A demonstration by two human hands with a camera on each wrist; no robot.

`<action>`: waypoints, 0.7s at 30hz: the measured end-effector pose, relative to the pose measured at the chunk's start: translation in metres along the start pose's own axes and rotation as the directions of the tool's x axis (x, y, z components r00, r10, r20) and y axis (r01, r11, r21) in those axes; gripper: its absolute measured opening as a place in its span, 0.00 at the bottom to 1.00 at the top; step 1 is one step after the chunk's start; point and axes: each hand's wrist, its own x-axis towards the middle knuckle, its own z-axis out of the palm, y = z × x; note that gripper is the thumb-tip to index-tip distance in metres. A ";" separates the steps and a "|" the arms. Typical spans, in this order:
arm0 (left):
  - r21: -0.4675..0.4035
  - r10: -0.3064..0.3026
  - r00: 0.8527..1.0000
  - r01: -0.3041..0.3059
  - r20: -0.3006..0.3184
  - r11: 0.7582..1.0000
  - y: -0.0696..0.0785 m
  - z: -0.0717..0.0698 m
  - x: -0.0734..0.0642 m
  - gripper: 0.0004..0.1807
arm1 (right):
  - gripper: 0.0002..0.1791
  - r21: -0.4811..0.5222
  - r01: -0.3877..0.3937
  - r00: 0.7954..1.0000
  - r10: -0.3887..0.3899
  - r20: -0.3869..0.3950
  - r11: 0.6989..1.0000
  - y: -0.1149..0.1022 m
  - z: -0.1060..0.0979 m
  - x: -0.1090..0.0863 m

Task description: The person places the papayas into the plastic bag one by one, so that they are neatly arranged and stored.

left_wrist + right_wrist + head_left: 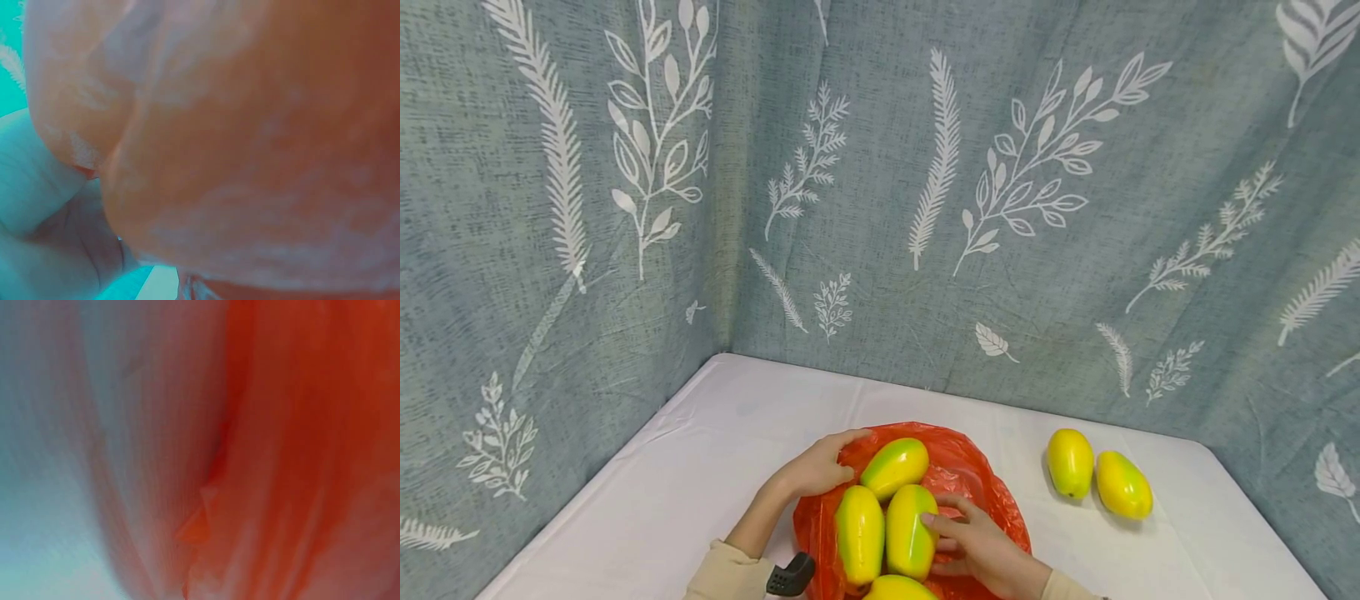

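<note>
This is looking like a curtained-off place; whether home or studio, I cannot tell. Leaf-printed curtains [872,183] are hanging beyond the fingers [848,437] and to both sides; under the fingers, a white table [707,442] is standing.

Red plastic bag [972,468]: thin, crinkled, mouth wide open, on the desk [745,417] between its left and right edges. Inside: far fruit [895,468] slanted; left fruit [860,533] and right fruit [906,537] side by side, lengthwise; near fruit [898,589] (mostly out of view). All glossy yellow, first three green-patched.
</note>
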 end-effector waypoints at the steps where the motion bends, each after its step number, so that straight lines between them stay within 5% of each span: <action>1: 0.000 -0.001 1.000 0.001 0.000 1.000 0.000 0.000 0.000 0.31 | 0.42 -0.001 0.000 1.000 0.000 -0.002 1.000 0.000 0.000 0.000; 21: -0.020 -0.007 1.000 0.007 0.017 1.000 0.000 -0.001 0.002 0.32 | 0.38 0.003 0.087 0.996 -0.087 0.027 0.996 -0.008 -0.025 -0.007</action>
